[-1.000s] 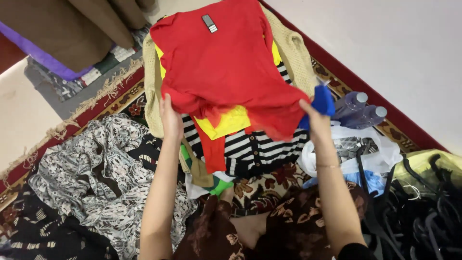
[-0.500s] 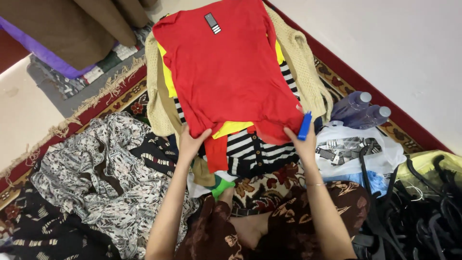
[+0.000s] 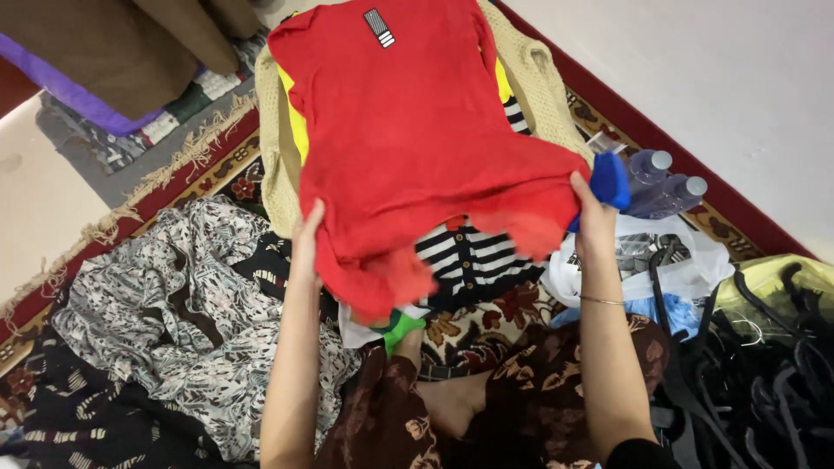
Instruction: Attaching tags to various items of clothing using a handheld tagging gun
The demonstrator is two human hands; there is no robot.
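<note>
Nearest, a brown floral garment [image 3: 521, 382] is seen across the lap, and the lower edge of the red top [image 3: 417, 148] is grasped at either side by the left hand [image 3: 306, 243] and right hand [image 3: 592, 217], fingers closed on the cloth. The top lies flat on a stack of clothes [image 3: 486, 260], its hem judged half lifted and unfolded; beyond, plastic bottles [image 3: 665, 182] are seen beside a white plastic bag [image 3: 651, 260], contents unclear

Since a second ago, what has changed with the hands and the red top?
Both hands, left hand and right hand, slid down the red top to grip its lower hem, which now folds upward. The clothes pile beneath, the striped garment and the bottles stayed put.
</note>
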